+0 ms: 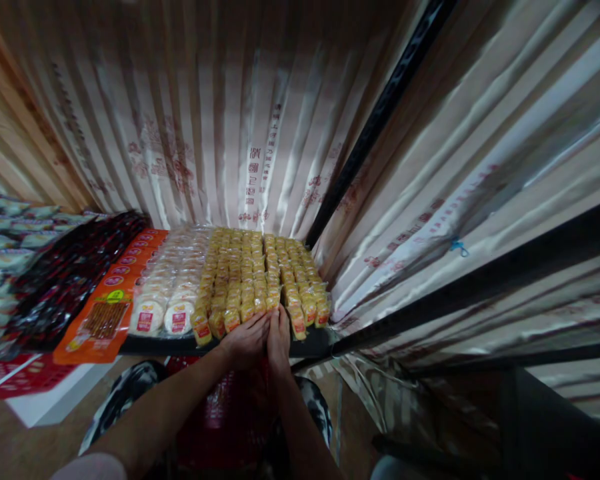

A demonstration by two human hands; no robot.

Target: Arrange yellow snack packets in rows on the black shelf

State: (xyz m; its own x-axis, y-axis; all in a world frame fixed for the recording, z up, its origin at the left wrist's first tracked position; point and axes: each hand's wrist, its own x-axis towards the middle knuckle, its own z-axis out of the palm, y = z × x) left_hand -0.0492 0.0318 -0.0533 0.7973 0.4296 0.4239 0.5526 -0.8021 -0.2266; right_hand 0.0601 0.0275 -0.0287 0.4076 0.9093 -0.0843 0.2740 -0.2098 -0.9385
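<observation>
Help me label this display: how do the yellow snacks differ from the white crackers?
The yellow snacks are small and golden; the white crackers are wider pale discs. The yellow snacks fill many narrow rows; the white crackers, two. The left hand and right hand are at the yellow snacks, not the white crackers. Both have red-marked wrappers.

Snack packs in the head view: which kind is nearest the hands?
The yellow packs, rightmost in the row: the left hand and right hand are at their front edge, while the white packs and orange pack lie farther left.
</observation>
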